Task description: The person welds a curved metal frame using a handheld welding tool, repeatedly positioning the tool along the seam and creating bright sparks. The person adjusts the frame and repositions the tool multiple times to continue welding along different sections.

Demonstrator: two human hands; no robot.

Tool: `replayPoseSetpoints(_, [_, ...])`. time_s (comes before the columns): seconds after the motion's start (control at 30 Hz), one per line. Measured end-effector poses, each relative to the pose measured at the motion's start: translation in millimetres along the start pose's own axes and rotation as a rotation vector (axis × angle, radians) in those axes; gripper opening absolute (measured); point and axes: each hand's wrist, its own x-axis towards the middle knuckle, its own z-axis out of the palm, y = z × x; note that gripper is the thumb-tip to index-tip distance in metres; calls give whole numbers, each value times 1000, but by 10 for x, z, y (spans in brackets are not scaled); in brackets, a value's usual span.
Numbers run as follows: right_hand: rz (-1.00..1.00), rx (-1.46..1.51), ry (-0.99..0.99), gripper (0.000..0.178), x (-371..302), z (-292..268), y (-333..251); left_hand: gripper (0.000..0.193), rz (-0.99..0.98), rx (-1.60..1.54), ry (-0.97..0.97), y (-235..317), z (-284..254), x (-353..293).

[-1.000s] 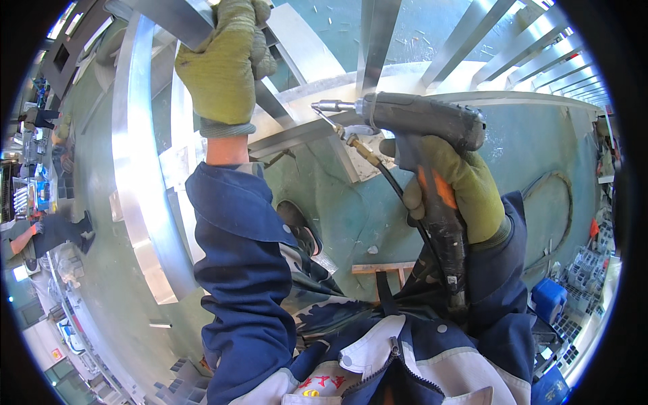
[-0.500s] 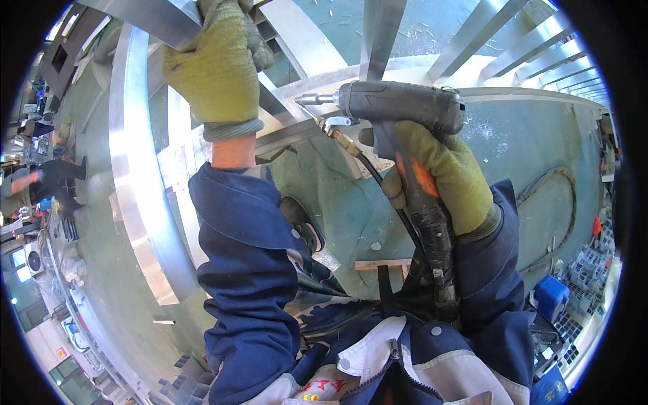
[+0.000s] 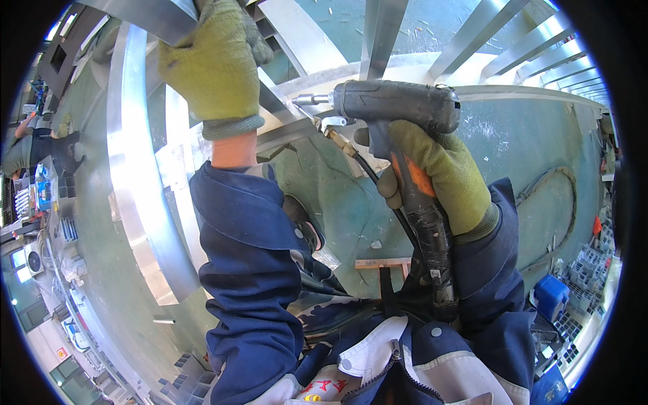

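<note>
"How are your hands set?"
"Your left hand (image 3: 214,67) curls round the bar (image 3: 147,17), eleven o'clock; your right hand (image 3: 444,175) wraps the power tool (image 3: 398,104), one o'clock. I'd hold its nose (image 3: 312,99) square."

Green floor (image 3: 533,145), curved hose (image 3: 574,199) lying at right, small pale lump (image 3: 376,245), short pale strip (image 3: 163,320) at left

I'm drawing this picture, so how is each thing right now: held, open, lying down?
left hand, gloved, closed on the metal bar
right hand, gloved, closed around the pistol-grip power tool
metal bar, held
pistol-grip power tool, nose pointing left; can't tell if it's running
floor hose, lying in a curve
jacket zipper, partly open
</note>
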Motion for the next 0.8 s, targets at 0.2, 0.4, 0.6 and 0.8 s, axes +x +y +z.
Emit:
replayPoseSetpoints(0.2, [7,6,9,44,-16,48,2,26,-76,0,58,56,37,16])
replayPoseSetpoints(0.4, [9,-90,-15,45,-41,50,-10,25,-83,-553,-118,-224,-98,85])
replayPoseSetpoints(0.6, [-58,-78,-2,41,-13,130,10,25,-3,-308,-34,-124,-55,59])
replayPoseSetpoints(0.8, [-63,-90,28,38,-23,169,25,25,56,-60,71,-41,17,76])
